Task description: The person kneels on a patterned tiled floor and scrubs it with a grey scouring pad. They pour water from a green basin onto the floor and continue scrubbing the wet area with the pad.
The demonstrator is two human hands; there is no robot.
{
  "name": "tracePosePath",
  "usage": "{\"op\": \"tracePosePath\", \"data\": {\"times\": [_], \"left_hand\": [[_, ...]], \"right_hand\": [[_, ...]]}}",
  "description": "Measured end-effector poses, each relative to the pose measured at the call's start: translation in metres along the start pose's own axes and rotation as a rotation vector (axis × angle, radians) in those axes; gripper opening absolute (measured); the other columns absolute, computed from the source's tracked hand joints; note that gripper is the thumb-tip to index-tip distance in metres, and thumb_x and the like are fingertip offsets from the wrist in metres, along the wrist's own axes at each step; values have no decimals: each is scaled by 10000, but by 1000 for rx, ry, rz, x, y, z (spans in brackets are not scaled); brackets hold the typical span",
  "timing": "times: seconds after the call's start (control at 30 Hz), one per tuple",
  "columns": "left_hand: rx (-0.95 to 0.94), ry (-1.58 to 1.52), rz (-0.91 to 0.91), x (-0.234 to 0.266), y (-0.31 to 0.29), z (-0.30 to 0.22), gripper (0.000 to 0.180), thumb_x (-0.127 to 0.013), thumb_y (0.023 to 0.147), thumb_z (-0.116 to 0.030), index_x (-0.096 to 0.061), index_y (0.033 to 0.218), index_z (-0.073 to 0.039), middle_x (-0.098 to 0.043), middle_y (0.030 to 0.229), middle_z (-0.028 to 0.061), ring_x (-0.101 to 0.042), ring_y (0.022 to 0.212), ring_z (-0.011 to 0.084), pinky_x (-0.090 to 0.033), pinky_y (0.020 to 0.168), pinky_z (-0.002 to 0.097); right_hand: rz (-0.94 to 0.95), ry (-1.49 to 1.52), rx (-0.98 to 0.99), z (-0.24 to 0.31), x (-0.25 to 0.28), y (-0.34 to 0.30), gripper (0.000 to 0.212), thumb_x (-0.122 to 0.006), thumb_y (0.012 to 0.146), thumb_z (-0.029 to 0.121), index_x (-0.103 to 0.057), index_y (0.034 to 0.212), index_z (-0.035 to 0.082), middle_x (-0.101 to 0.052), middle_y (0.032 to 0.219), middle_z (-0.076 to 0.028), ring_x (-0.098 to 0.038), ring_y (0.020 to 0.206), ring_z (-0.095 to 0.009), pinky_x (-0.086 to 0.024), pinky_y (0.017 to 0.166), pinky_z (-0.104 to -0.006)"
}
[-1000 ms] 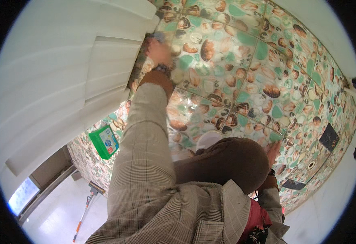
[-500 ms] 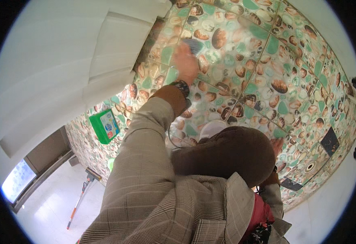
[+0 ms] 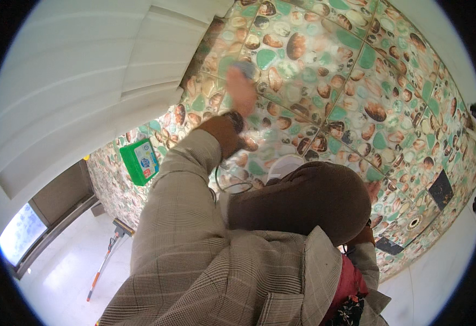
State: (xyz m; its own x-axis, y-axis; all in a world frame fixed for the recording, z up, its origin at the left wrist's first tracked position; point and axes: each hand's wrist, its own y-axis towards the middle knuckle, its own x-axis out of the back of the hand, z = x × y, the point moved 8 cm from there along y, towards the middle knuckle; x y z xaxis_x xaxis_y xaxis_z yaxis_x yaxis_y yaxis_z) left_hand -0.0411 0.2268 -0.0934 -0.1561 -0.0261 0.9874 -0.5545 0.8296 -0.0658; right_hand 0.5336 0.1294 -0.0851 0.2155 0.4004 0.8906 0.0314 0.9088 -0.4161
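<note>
My left hand [image 3: 241,91], smeared by motion, is closed round a grey-blue scrub brush [image 3: 245,68]. The brush is against the wet pebble-patterned tile floor [image 3: 287,70], close to the base of a white panelled fixture [image 3: 107,70]. A dark band circles my left wrist, and the plaid sleeve is pushed back. Past my bent knee [image 3: 303,204], my right hand [image 3: 373,190] lies on the tiles with its fingers stretched out. The knee hides much of that hand, and nothing shows in it.
A green box [image 3: 139,162] with a pale label lies left of my left arm. A floor squeegee [image 3: 121,228] with a long handle lies on the white floor at lower left. My white shoe [image 3: 285,165] is beside the knee. A round drain [image 3: 414,222] is at right.
My left hand has moved a little left and toward me with the brush. A dark loop of cord near my knee shows more fully. My right hand stays in place.
</note>
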Motion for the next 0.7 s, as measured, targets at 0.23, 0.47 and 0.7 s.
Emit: {"op": "tracePosePath", "data": {"times": [0.23,0.47,0.7], "left_hand": [[2,129,87,12,33,48,573,-462,840,-247,-326,1314,44,-319,1381,213,-275,1291,349,-192,1054,468],[200,250,89,8,14,44,576,-401,877,-227,-243,1359,46,-249,1413,238,-247,1305,378,-227,1049,460],[79,326,180,22,26,82,610,-480,828,-303,-328,1319,26,-339,1373,182,-322,1245,350,-227,1036,456]], "right_hand": [[69,16,28,19,19,-4,682,-592,814,156,-227,1315,-130,-115,1431,-265,-137,1328,-404,-208,1073,-456],[80,271,-100,20,20,-3,679,-591,823,174,-235,1319,-123,-104,1435,-272,-122,1333,-405,-189,1078,-454],[94,174,-84,11,12,-3,679,-588,824,174,-228,1319,-122,-131,1424,-280,-150,1324,-412,-193,1075,-459]]}}
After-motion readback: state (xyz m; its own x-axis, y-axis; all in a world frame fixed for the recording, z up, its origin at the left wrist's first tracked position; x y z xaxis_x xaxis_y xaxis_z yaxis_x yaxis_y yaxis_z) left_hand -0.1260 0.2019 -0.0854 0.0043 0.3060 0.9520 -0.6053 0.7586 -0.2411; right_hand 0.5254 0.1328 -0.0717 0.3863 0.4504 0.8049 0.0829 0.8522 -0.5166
